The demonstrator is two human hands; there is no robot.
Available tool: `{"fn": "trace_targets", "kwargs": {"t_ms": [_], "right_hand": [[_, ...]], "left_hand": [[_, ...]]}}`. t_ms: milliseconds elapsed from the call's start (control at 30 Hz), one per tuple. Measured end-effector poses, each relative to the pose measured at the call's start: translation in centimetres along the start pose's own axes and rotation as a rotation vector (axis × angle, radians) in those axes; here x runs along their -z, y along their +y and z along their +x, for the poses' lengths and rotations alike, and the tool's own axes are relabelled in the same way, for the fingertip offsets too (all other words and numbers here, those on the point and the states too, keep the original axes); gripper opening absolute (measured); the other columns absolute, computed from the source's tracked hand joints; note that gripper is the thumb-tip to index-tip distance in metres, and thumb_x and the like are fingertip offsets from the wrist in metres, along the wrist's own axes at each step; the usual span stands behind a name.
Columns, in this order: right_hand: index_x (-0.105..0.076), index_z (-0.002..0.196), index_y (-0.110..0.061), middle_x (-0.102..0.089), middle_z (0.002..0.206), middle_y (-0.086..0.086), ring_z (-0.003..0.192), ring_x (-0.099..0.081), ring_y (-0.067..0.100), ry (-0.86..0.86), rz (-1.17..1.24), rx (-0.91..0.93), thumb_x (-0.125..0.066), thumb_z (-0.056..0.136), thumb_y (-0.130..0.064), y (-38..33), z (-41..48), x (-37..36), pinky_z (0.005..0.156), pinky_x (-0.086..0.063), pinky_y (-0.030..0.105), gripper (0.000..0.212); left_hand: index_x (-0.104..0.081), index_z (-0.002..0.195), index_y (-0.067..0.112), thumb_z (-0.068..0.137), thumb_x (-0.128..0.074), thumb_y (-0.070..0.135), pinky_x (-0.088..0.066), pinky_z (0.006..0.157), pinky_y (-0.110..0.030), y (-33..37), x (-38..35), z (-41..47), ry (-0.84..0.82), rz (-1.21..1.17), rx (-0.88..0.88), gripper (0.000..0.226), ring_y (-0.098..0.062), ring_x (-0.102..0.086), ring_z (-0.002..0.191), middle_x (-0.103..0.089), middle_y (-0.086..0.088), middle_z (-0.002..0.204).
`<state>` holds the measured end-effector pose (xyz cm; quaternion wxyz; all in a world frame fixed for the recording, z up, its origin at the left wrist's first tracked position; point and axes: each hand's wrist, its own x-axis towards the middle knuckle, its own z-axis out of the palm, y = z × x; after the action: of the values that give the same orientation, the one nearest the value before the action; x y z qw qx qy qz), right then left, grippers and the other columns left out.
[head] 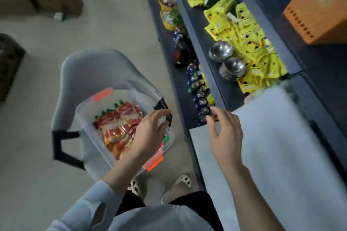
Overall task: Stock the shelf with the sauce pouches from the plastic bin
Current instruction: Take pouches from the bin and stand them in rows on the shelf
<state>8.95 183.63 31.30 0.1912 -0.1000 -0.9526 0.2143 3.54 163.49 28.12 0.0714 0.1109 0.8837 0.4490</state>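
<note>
Plastic, clear and light, the bin [85,129] perches on a grey chair [90,73] directly below the left hand [150,131]. A hard dig could, I judge, shove it toward the seat's edge or tip it. Red sauce pouches [116,124] lie heaped just under that hand's spread, relaxed fingers, which clasp nothing; they look slick, so a loose pinch may drop one. The right hand [225,137] hovers empty, fingers loosely apart, beside the shelf [231,90]. Just beyond its fingertips stand cans [199,88]. Farther off, yellow baskets [169,27] hold blurred goods.
</note>
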Motion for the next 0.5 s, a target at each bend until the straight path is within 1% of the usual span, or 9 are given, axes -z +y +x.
{"fn": "trace_targets", "kwargs": {"t_ms": [67, 133, 167, 233, 333, 433, 467, 500], "right_hand": [[-0.065, 0.122, -0.012, -0.069, 0.113, 0.005, 0.106, -0.061, 0.027, -0.225, 0.002, -0.011, -0.062, 0.095, -0.021, -1.9, -1.6, -4.1, 0.089, -0.044, 0.03, 0.029], [-0.06, 0.131, -0.014, -0.066, 0.123, 0.003, 0.115, -0.059, 0.024, -0.488, 0.013, -0.051, -0.062, 0.097, -0.024, -3.7, -2.7, -8.0, 0.094, -0.045, 0.03, 0.035], [-0.057, 0.134, -0.016, -0.064, 0.128, 0.001, 0.119, -0.057, 0.021, -0.597, 0.015, -0.064, -0.061, 0.097, -0.027, -4.3, -2.9, -10.0, 0.097, -0.043, 0.029, 0.039], [-0.053, 0.139, -0.018, -0.06, 0.135, -0.002, 0.126, -0.054, 0.018, -0.743, 0.006, -0.063, -0.058, 0.098, -0.031, -5.1, -2.3, -14.1, 0.103, -0.043, 0.031, 0.043], [-0.048, 0.142, -0.018, -0.059, 0.138, 0.002, 0.127, -0.054, 0.021, -0.88, -0.023, -0.064, -0.056, 0.1, -0.032, -5.6, -0.1, -21.2, 0.104, -0.046, 0.037, 0.046], [-0.043, 0.145, -0.013, -0.058, 0.139, 0.008, 0.127, -0.054, 0.027, -0.939, -0.099, -0.031, -0.056, 0.1, -0.03, -6.0, 2.6, -28.5, 0.102, -0.044, 0.039, 0.05], [-0.042, 0.146, -0.011, -0.059, 0.137, 0.009, 0.125, -0.056, 0.028, -0.947, -0.117, -0.023, -0.056, 0.1, -0.029, -6.2, 3.4, -30.8, 0.1, -0.045, 0.039, 0.052], [-0.043, 0.145, -0.01, -0.061, 0.133, 0.01, 0.121, -0.059, 0.03, -0.955, -0.134, -0.014, -0.057, 0.099, -0.029, -6.0, 4.1, -33.4, 0.095, -0.047, 0.038, 0.051]], "left_hand": [[-0.064, 0.12, 0.021, 0.093, -0.058, 0.016, -0.046, 0.091, -0.027, -4.2, 0.7, -2.6, 0.003, 0.007, 0.136, 0.027, -0.016, -0.06, 0.11, -0.064, 0.002, 0.122], [-0.063, 0.121, 0.021, 0.094, -0.058, 0.016, -0.044, 0.09, -0.026, -7.8, 1.2, -4.9, 0.016, -0.012, 0.294, 0.028, -0.016, -0.059, 0.112, -0.062, 0.002, 0.124], [-0.063, 0.122, 0.022, 0.094, -0.058, 0.017, -0.046, 0.09, -0.028, -9.4, 1.3, -5.7, 0.03, -0.028, 0.367, 0.029, -0.016, -0.059, 0.113, -0.061, 0.003, 0.126], [-0.061, 0.124, 0.025, 0.093, -0.059, 0.016, -0.049, 0.092, -0.031, -12.0, 1.2, -6.8, 0.058, -0.061, 0.469, 0.032, -0.015, -0.059, 0.114, -0.06, 0.006, 0.129], [-0.059, 0.128, 0.025, 0.094, -0.057, 0.018, -0.047, 0.094, -0.028, -15.0, 0.7, -6.5, 0.106, -0.05, 0.553, 0.035, -0.013, -0.057, 0.115, -0.059, 0.007, 0.13], [-0.053, 0.134, 0.025, 0.095, -0.056, 0.02, -0.044, 0.095, -0.026, -18.0, -0.4, -4.8, 0.155, -0.044, 0.612, 0.04, -0.015, -0.054, 0.12, -0.054, 0.005, 0.135], [-0.048, 0.138, 0.024, 0.096, -0.055, 0.021, -0.044, 0.095, -0.027, -19.2, -0.9, -4.0, 0.157, -0.031, 0.632, 0.043, -0.017, -0.053, 0.122, -0.051, 0.003, 0.139], [-0.043, 0.143, 0.023, 0.096, -0.054, 0.022, -0.044, 0.097, -0.03, -20.4, -1.4, -3.2, 0.155, -0.013, 0.656, 0.048, -0.019, -0.051, 0.125, -0.046, 0.001, 0.144]]}}
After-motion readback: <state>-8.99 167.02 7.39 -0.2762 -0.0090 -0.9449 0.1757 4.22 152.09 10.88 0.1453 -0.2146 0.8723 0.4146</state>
